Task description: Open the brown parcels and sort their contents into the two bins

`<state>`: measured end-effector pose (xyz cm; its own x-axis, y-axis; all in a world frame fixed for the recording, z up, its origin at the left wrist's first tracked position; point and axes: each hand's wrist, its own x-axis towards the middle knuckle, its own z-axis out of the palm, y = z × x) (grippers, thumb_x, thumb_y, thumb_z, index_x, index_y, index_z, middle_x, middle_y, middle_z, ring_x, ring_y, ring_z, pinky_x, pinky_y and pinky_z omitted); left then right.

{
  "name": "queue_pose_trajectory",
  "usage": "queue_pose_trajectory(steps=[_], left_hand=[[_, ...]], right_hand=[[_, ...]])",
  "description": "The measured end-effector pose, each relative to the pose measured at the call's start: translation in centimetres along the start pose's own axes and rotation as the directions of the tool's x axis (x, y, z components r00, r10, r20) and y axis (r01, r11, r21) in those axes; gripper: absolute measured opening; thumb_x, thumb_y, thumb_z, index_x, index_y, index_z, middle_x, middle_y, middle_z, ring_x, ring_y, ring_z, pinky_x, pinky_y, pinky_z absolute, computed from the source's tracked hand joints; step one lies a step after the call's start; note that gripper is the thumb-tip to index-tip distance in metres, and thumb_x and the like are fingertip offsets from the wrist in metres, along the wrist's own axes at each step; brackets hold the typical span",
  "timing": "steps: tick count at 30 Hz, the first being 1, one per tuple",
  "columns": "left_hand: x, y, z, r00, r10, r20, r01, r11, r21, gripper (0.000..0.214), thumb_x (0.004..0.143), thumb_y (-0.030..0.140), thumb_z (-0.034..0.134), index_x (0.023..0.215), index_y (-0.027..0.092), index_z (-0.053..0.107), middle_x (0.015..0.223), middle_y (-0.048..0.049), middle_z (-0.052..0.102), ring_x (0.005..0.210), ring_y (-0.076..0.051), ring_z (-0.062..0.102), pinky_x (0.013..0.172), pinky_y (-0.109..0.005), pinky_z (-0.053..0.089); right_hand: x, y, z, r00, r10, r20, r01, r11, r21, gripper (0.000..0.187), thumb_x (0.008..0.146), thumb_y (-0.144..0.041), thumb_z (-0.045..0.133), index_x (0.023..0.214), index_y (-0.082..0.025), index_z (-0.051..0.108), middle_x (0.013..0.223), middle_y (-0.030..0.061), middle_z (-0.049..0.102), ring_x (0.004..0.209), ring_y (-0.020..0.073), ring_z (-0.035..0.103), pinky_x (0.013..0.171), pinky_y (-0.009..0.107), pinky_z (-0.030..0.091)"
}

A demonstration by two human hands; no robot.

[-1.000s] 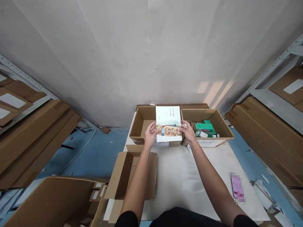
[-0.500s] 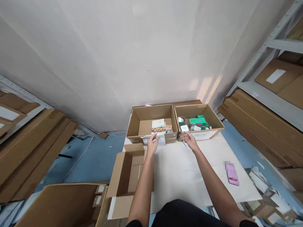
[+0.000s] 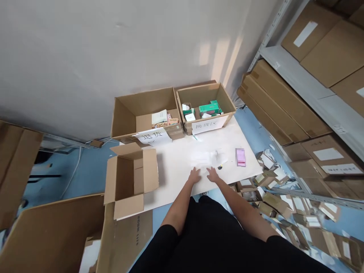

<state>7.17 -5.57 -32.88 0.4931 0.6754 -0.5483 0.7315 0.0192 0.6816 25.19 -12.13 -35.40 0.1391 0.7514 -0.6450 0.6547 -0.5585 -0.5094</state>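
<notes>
My left hand (image 3: 195, 176) and my right hand (image 3: 212, 174) rest side by side on the white table top (image 3: 176, 163) near its front edge, fingers stretched out flat, holding nothing. The picture book (image 3: 160, 118) lies inside the left brown carton (image 3: 127, 110) at the back of the table. The right carton (image 3: 227, 103) holds green and white small boxes (image 3: 209, 108). Both cartons carry white paper labels on their front walls.
A smaller open carton (image 3: 129, 180) stands on the table's left part. A pink packet (image 3: 240, 157) lies at the right. Small boxes and scraps litter the blue floor at the right. Metal shelves with flat brown cartons (image 3: 284, 106) line the right side; large cardboard leans at the left.
The book left my hands and now lies in the left carton. Both hands drew back to the table's near edge, and my view swung down and right.
</notes>
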Motion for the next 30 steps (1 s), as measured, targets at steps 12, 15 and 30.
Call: queue_pose_trajectory(steps=[12,15,30], left_hand=[[-4.1,-5.6,4.9,0.96,-0.265,-0.086,0.277,0.943,0.183,0.068,0.081,0.02,0.062,0.148,0.011,0.053,0.165,-0.0242,0.041,0.155,-0.037,0.033,0.119,-0.049,0.038],[-5.1,-6.8,3.6,0.949,-0.291,-0.118,0.311,0.927,0.212,0.067,0.082,0.014,0.059,0.148,0.009,0.051,0.164,-0.0241,0.042,0.154,-0.034,0.037,0.119,-0.044,0.038],[-12.4,-15.6,0.8,0.965,-0.158,-0.21,0.196,0.965,0.175,0.058,0.079,0.002,0.054,0.136,0.01,0.065,0.151,-0.0224,0.059,0.146,-0.03,0.052,0.123,-0.04,0.038]], right_hand=[[-1.7,5.8,2.2,0.986,-0.104,-0.129,0.098,0.994,-0.054,0.067,0.086,-0.021,0.058,0.154,-0.021,0.059,0.174,0.0082,0.029,0.163,0.0397,0.007,0.128,0.051,0.021],[0.0,4.4,1.6,0.994,-0.106,0.017,0.108,0.981,-0.163,0.064,0.09,-0.024,0.057,0.153,-0.019,0.059,0.173,0.0111,0.032,0.163,0.0411,0.008,0.127,0.054,0.023],[-4.1,-2.5,13.8,0.977,-0.213,0.017,0.205,0.912,-0.356,0.064,0.08,-0.011,0.055,0.143,-0.014,0.066,0.168,0.0174,0.039,0.157,0.0361,0.031,0.121,0.048,0.036]])
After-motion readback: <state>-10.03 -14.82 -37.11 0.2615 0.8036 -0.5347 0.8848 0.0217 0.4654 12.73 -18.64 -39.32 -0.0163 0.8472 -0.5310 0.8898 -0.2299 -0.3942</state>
